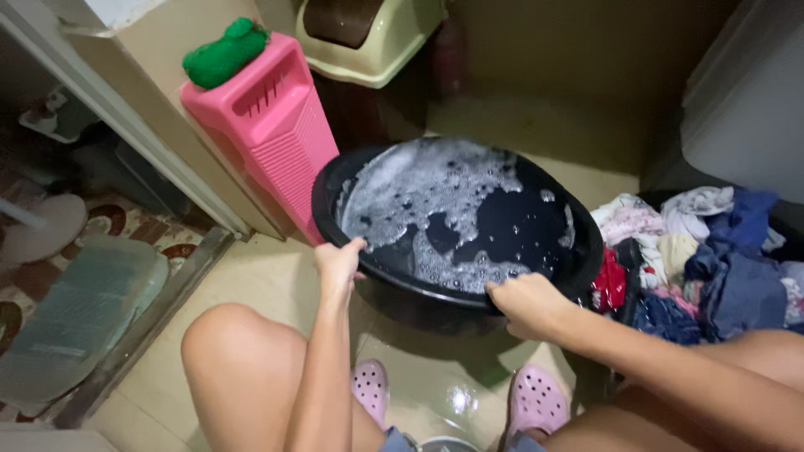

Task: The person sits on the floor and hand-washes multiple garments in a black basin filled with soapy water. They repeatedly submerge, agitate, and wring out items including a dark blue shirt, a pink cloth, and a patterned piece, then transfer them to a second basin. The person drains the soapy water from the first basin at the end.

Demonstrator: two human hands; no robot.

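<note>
While both hands grip its near rim, left hand [339, 261] and right hand [523, 303] fingers closed, the black basin [456, 222] of sudsy water tilts beside the pink washboard [268, 125], apparently steadied.

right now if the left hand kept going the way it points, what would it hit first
The left hand already grips the black basin's rim; pushing straight on, it would probably meet the soapy water inside, though depth is unclear.

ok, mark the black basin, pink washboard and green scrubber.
black basin [331, 180], head view, bare left rim.
pink washboard [285, 146], head view, ribbed face.
green scrubber [222, 57], head view, middle of its top.
</note>
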